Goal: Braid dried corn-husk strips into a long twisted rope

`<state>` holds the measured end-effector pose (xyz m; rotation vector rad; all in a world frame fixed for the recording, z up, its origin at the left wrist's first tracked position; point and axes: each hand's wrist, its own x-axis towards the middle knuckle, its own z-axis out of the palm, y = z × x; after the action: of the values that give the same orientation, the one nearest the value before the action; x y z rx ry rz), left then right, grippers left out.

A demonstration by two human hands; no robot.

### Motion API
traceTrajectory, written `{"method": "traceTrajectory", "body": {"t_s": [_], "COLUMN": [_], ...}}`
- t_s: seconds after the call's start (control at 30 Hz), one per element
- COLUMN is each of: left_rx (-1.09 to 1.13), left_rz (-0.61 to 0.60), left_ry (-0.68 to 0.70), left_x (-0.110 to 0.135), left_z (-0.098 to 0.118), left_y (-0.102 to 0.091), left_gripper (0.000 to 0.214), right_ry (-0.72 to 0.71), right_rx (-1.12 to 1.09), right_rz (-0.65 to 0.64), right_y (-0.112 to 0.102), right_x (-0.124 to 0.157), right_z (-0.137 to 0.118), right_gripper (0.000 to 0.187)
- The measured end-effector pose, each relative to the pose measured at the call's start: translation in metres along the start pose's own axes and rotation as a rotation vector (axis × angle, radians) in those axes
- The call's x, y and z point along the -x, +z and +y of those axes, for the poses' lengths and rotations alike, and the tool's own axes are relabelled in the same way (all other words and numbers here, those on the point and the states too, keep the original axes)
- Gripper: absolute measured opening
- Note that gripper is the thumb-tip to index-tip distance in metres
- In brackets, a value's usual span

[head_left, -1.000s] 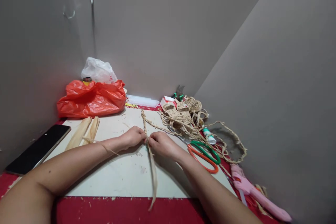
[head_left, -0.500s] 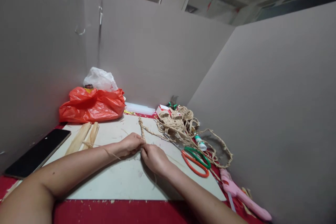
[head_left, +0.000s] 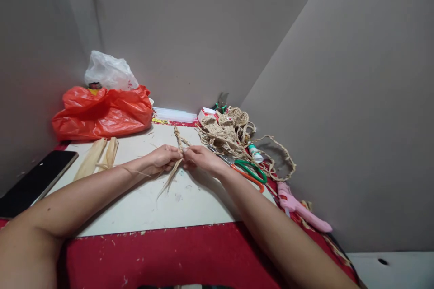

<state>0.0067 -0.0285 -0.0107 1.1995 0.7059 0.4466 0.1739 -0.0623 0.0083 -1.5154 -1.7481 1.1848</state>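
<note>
Left hand point(head_left: 164, 159) and right hand point(head_left: 201, 158) both pinch the twisted fibre cord point(head_left: 177, 134), equally near, its knotty end pointing away, loose strands point(head_left: 169, 181) trailing nearside-left.

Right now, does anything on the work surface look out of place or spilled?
Mostly mess: the braided cord lies in a tangled heap beyond the right hand, one loop sprawling rightward, and scraps litter the red surface along the near edge of the white board. Nothing looks damaged.

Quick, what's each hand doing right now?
Left hand: closed, pinching the cord.
Right hand: closed, pinching the same cord.
</note>
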Motion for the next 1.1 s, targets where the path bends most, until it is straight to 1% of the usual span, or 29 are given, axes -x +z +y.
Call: {"method": "traceTrajectory", "body": {"t_s": [0.1,0.2,0.27,0.33,0.37,0.43,0.57,0.63,0.7,0.77,0.83,0.9,1.0,1.07,1.1], "left_rx": [-0.055,-0.17,-0.269,-0.378,-0.437,-0.559,-0.827,-0.976,-1.11,-1.218,-1.304,-1.311,-1.189,-1.159,-1.167], "left_rz": [-0.015,-0.032,-0.026,-0.001,0.01,0.017,0.013,0.066,0.152,0.229,0.283,0.318,0.337,0.267,0.198], "left_ry": [-0.019,-0.013,0.025,0.085,0.115,0.149,0.123,0.12,0.123,0.139,0.165,0.175,0.185,0.206,0.215], "left_x": [0.001,0.0,-0.001,-0.001,-0.001,0.001,0.007,0.012,0.016,0.02,0.022,0.022,0.025,0.032,0.036], "left_z": [0.002,0.003,0.002,0.001,0.001,0.004,0.018,0.025,0.029,0.027,0.019,0.007,-0.007,-0.006,-0.002], "left_y": [-0.002,-0.005,-0.006,-0.007,-0.007,-0.008,-0.008,-0.005,0.003,0.012,0.022,0.03,0.041,0.048,0.051], "left_gripper": [0.012,0.018,0.02,0.02,0.021,0.023,0.023,0.023,0.025,0.025,0.019,0.012,0.007,0.01,0.012], "right_ry": [0.132,0.221,0.276,0.308,0.32,0.34,0.361,0.36,0.352,0.346,0.347,0.348,0.357,0.367,0.37], "right_rx": [-0.112,-0.256,-0.406,-0.554,-0.615,-0.703,-0.738,-0.741,-0.76,-0.796,-0.825,-0.834,-0.832,-0.837,-0.842], "right_rz": [-0.139,-0.273,-0.355,-0.401,-0.4,-0.348,-0.126,-0.043,0.004,0.026,0.04,0.046,0.038,-0.003,-0.036], "right_y": [0.007,0.002,-0.001,0.0,0.001,0.007,0.018,0.022,0.026,0.03,0.033,0.036,0.037,0.034,0.032], "right_x": [-0.009,-0.009,-0.009,-0.008,-0.007,-0.005,0.001,0.003,0.004,0.004,0.004,0.005,0.007,0.007,0.007], "right_z": [0.007,0.011,0.014,0.016,0.017,0.016,0.01,0.008,0.008,0.008,0.007,0.007,0.007,0.008,0.009], "right_gripper": [0.041,0.042,0.041,0.04,0.039,0.034,0.026,0.024,0.022,0.024,0.03,0.034,0.032,0.024,0.019]}}
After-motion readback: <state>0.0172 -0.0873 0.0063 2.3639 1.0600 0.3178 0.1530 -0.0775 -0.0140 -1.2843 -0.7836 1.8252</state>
